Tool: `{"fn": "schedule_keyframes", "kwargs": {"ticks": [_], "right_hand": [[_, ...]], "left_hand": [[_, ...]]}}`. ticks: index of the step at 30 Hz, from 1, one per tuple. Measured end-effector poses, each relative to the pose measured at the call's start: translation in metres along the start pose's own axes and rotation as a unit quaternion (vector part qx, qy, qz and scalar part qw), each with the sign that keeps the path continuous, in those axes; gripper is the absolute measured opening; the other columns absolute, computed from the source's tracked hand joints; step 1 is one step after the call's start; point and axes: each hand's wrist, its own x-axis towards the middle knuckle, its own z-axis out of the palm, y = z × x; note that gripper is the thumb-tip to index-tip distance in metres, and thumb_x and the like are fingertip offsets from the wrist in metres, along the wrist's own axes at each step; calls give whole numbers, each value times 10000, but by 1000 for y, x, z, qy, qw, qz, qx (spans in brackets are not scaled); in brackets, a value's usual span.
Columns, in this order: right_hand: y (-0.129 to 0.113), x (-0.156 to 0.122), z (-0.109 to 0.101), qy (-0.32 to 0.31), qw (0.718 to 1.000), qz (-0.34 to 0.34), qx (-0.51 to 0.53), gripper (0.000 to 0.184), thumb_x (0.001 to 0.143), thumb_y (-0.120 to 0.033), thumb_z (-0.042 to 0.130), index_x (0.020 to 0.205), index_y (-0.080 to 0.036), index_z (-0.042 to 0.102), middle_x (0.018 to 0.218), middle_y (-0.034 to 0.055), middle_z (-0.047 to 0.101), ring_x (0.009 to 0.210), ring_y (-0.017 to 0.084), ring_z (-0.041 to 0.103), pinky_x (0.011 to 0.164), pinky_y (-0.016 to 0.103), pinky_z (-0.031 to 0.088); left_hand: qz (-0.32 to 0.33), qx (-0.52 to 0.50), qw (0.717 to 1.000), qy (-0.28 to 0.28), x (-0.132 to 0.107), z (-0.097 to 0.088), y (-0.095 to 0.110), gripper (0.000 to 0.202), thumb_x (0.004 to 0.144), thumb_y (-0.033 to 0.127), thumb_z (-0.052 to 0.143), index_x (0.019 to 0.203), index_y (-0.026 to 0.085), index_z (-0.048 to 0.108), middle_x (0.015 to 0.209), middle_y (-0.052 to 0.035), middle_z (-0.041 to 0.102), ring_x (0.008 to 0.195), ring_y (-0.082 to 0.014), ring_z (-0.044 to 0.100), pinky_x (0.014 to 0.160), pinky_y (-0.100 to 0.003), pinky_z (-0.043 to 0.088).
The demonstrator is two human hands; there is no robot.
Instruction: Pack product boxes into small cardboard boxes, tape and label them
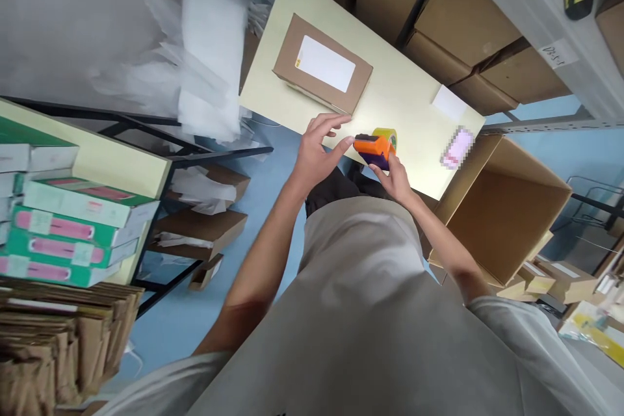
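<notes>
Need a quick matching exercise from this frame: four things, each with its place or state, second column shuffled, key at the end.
Things
1. orange-and-dark handheld device
2. closed cardboard box
3. large brown carton
4. green-and-white boxes

Places or states
A. stacked at the left of the picture
B. open, beside the right-hand end of the table
C. held in the right hand
D. on the table, with a white label on top

Pairs: 1-C, 2-D, 3-B, 4-A
</notes>
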Motion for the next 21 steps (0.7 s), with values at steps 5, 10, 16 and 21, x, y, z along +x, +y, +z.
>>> {"fn": "schedule_keyframes", "kwargs": {"ticks": [5,10,16,21], "right_hand": [[-5,-4,-23,-13,995,-76,-65,502,1148,-659,580,1405,-248,708,1275,170,786,1248,378,729,1147,627,609],[-10,-8,-38,-54,984,-140,-94,334,1168,-516,580,1329,-251,706,1250,158,777,1260,376,708,1206,646,548],[-13,-7,-45,-84,973,-178,-122,223,1151,-398,580,1262,-243,696,1227,151,763,1223,372,708,1212,672,533],[-16,-7,-49,-94,966,-190,-146,239,1142,-359,571,1311,-233,684,1222,157,759,1221,384,704,1206,678,538]], "left_hand": [[13,0,999,-46,-6,-8,7,461,904,564,924,1245,270,825,1267,-80,737,1322,-326,658,1118,-484,641],[47,10,993,-109,-10,-13,27,383,920,532,913,1193,275,836,1244,-74,747,1310,-326,656,1135,-497,627],[19,4,989,-145,-19,-18,25,254,950,482,889,1073,273,814,1136,-65,752,1238,-319,672,1154,-525,604],[69,39,985,-150,-22,-20,33,292,1034,557,792,1024,265,790,1090,-61,766,1180,-296,686,1178,-514,567]]}}
